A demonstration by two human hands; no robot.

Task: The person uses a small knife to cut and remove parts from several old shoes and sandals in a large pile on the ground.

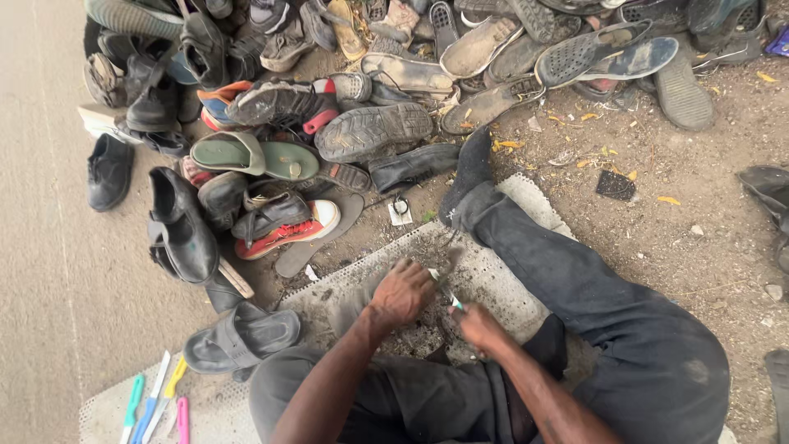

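I sit on a grey mat (493,279) on the ground, one leg in dark trousers stretched out ahead. My left hand (400,293) is curled, fingers closed over something small and dark on the mat between my knees; I cannot make out what it is. My right hand (479,326) grips a thin tool with a light green handle (446,293), its tip pointing toward the left hand. The two hands are close together, almost touching.
A big heap of worn shoes and sandals (370,90) fills the ground ahead and to the left, including a black sandal (242,337) near my left knee. Several coloured cutters and brushes (156,403) lie at the mat's lower left. Bare dirt lies to the right.
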